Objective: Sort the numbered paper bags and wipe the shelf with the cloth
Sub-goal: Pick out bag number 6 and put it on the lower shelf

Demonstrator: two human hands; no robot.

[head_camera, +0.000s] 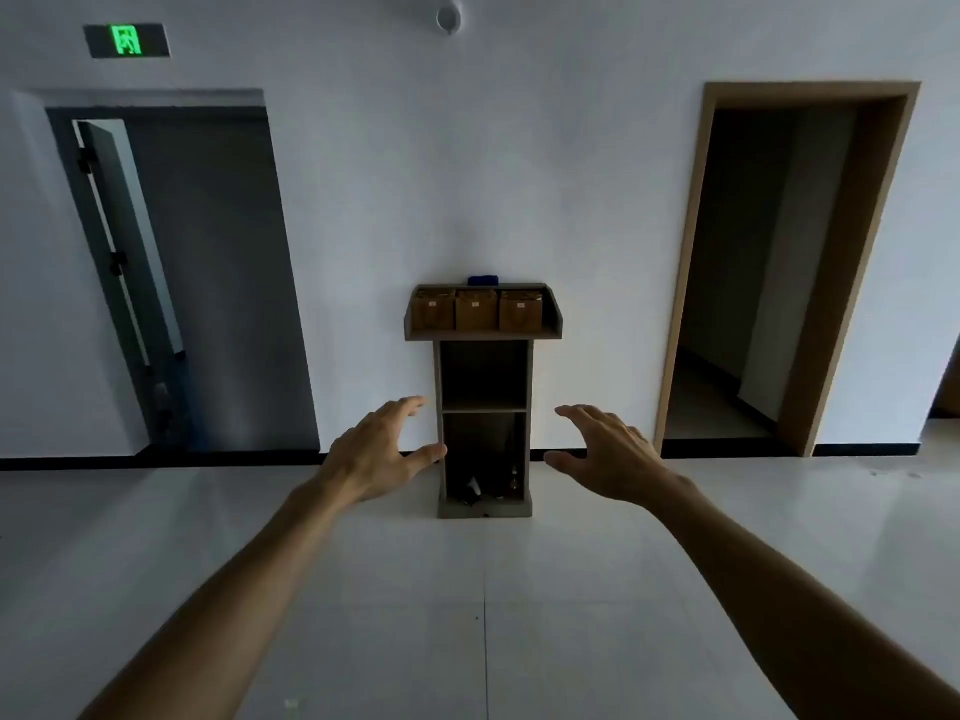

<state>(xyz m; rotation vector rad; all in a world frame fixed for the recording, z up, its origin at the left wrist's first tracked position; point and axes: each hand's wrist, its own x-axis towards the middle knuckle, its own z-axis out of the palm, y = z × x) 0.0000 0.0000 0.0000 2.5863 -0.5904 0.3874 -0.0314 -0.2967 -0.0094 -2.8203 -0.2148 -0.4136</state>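
- Honestly nothing looks started yet: both hands are out in front, well short of the shelf (483, 402), and holding nothing
- left hand (376, 452) hangs at about 9 o'clock from the shelf's lower half, fingers spread and relaxed, thumb out toward the cabinet
- right hand (608, 457) mirrors it at about 3 o'clock, fingers loose and splayed, nothing in it either
- the three paper bags (477, 309) sit side by side in the top tray of the shelf, at 12 o'clock from the hands, each with a small label; way too small to read the numbers, so can't say if they're in order already
- a blue thing on the back edge of the top, just above the middle bag, is probably the cloth (483, 280), untouched
- so I'd guess the sorting and the wiping are all still to do, plus getting closer first
- around it: a grey door (208, 283) at 9 o'clock under a green exit sign (126, 40), an open doorway (779, 267) at 3 o'clock
- pale floor (483, 615) between the person and the shelf, nothing on it that I can see blocking the way
- some dark stuff sits in the bottom compartment, can't make out what
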